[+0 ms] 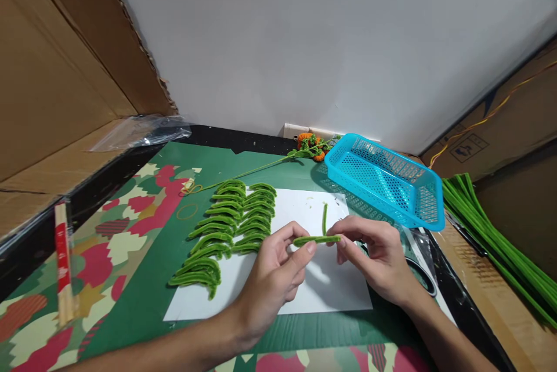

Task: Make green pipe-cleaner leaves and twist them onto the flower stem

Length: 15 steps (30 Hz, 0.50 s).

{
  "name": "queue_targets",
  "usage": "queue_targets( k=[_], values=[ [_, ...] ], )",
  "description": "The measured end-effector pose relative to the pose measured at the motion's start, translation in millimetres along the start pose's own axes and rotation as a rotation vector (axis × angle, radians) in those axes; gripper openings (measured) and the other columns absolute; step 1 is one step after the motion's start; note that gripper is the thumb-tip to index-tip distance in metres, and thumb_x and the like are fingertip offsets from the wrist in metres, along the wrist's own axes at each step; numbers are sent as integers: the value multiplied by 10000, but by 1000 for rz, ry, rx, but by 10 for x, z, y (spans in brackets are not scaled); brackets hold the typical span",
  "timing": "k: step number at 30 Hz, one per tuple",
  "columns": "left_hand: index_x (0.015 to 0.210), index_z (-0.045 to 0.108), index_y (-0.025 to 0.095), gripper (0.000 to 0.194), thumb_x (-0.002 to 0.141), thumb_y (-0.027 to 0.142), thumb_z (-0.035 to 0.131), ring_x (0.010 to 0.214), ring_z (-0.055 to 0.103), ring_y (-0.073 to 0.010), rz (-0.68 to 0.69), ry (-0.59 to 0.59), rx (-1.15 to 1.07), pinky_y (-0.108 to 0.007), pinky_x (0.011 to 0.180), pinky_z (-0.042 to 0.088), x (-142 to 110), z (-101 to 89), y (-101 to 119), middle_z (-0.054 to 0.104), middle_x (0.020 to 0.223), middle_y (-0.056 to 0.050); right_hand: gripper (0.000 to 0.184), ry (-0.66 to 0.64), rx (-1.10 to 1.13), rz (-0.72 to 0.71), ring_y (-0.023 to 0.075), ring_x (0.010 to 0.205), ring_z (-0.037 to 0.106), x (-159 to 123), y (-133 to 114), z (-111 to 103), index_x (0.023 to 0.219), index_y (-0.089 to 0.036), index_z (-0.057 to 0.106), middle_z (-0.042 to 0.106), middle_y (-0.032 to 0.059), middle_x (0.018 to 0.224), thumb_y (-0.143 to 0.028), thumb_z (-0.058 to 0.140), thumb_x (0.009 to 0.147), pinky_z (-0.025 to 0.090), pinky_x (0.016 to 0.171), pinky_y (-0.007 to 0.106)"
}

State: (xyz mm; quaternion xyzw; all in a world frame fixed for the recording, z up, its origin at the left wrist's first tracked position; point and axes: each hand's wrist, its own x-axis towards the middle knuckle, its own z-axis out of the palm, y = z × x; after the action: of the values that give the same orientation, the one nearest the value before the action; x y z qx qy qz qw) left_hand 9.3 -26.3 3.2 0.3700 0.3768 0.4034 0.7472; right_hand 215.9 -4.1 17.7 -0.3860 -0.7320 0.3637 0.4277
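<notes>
A short green pipe cleaner [319,239] is held level above a white sheet of paper [339,296]. My left hand [278,270] pinches its left end between thumb and fingers. At its right end, the thumb and fingers of my right hand [376,250] are closed on it. Another short green piece [325,218] stands out on the paper just behind my right fingertips. To the left, several curved green pipe cleaner pieces [215,227] lie in two columns, partly on the paper. Dark-handled scissors [422,276] lie partly hidden beneath my right hand.
A blue plastic basket [383,209] sits at the back right. Long green pipe cleaners [500,244] lie in a bundle at far right. Behind the paper is an orange pipe-cleaner flower [307,140] on a stem. Wrapped chopsticks [63,267] and a plastic bag [139,133] are on the left.
</notes>
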Motion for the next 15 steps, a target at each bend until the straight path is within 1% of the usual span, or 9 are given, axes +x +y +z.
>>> queue_targets(
  k=[2, 4, 7, 8, 10, 12, 13, 14, 15],
  values=[
    [887, 484, 226, 306, 995, 443, 669, 465, 144, -43, -7, -17, -11, -111, 386, 135, -26, -16, -4, 301, 569, 114, 85, 5, 23, 4, 131, 612, 673, 1, 4, 5, 986, -191, 760, 741, 11, 788, -197, 677, 967, 539, 600, 257],
    [883, 460, 231, 302, 1006, 435, 646, 467, 153, -51, -5, -14, -14, -119, 391, 143, -38, -23, -15, 326, 550, 110, 83, 2, 37, 0, 133, 643, 680, 13, 19, -22, 987, -197, 758, 756, 24, 845, -184, 680, 961, 554, 613, 260],
    [911, 467, 235, 262, 1020, 433, 598, 406, 215, -43, 16, 6, 32, -122, 367, 172, -35, -20, -30, 419, 523, 101, 92, 7, -42, -30, 130, 685, 685, 44, 46, -143, 984, -209, 746, 765, 31, 927, -183, 658, 974, 569, 645, 260],
    [914, 483, 229, 256, 1009, 431, 607, 387, 277, -38, 40, 5, 52, -125, 355, 191, -32, -18, -30, 488, 563, 80, 103, 16, -128, -48, 129, 683, 679, 50, 52, -199, 979, -210, 741, 764, 29, 926, -180, 642, 980, 562, 645, 257],
    [898, 521, 204, 274, 963, 428, 665, 402, 459, -40, 104, -30, 88, -134, 339, 252, -30, -14, -24, 634, 770, 5, 142, 27, -399, -98, 132, 658, 665, 33, 56, -316, 984, -207, 736, 760, 26, 888, -175, 599, 999, 528, 614, 256],
    [877, 536, 182, 312, 917, 428, 725, 487, 620, -81, 145, -93, 114, -146, 348, 332, -33, -9, -15, 670, 962, -53, 181, 23, -709, -151, 147, 636, 668, -45, 49, -420, 1020, -203, 744, 764, 33, 860, -182, 563, 1018, 487, 576, 266],
    [884, 527, 184, 323, 913, 429, 735, 524, 666, -108, 146, -118, 123, -149, 359, 366, -34, -6, -15, 677, 977, -60, 196, 23, -825, -167, 159, 634, 681, -111, 45, -465, 1032, -201, 748, 767, 36, 844, -186, 553, 1023, 476, 567, 273],
    [909, 512, 193, 324, 922, 432, 730, 538, 688, -127, 133, -134, 130, -150, 365, 385, -34, -3, -20, 687, 941, -52, 206, 11, -897, -161, 168, 644, 699, -193, 41, -504, 1054, -200, 749, 774, 40, 852, -190, 545, 1027, 479, 570, 279],
    [941, 494, 205, 322, 934, 431, 722, 538, 698, -139, 117, -134, 137, -147, 364, 388, -31, 1, -29, 693, 888, -36, 211, 16, -923, -154, 172, 660, 719, -286, 40, -541, 1063, -198, 745, 786, 46, 880, -189, 537, 1031, 494, 585, 281]
  ],
)
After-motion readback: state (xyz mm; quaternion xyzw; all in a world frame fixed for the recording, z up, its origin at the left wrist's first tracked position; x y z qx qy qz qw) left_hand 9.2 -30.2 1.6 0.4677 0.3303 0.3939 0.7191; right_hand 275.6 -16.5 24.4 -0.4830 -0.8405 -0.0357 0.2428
